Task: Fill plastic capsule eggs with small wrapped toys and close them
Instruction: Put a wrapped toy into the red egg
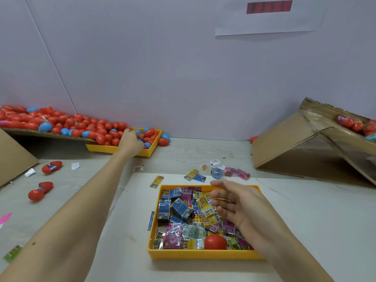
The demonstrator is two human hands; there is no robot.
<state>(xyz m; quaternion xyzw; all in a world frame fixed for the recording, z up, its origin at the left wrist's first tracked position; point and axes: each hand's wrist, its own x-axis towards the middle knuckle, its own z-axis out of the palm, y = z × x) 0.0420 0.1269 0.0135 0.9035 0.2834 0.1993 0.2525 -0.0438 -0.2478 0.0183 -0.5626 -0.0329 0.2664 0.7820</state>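
A yellow tray (203,254) in front of me holds several small wrapped toys (183,210) and one red egg half (215,242). My right hand (234,204) hovers above it, fingers spread and relaxed, holding nothing. At the far left a second yellow tray (101,148) is filled with red and blue capsule eggs (150,132) that spill down from a cardboard ramp (40,133). My left hand (130,140) reaches into this tray, fingers down among the eggs; whether it grips one is hidden.
Two opened red eggs (51,167) (40,190) lie on the table at the left. Loose wrappers (236,172) and toys are scattered behind the near tray. A tilted cardboard box (305,143) with more eggs stands at the right.
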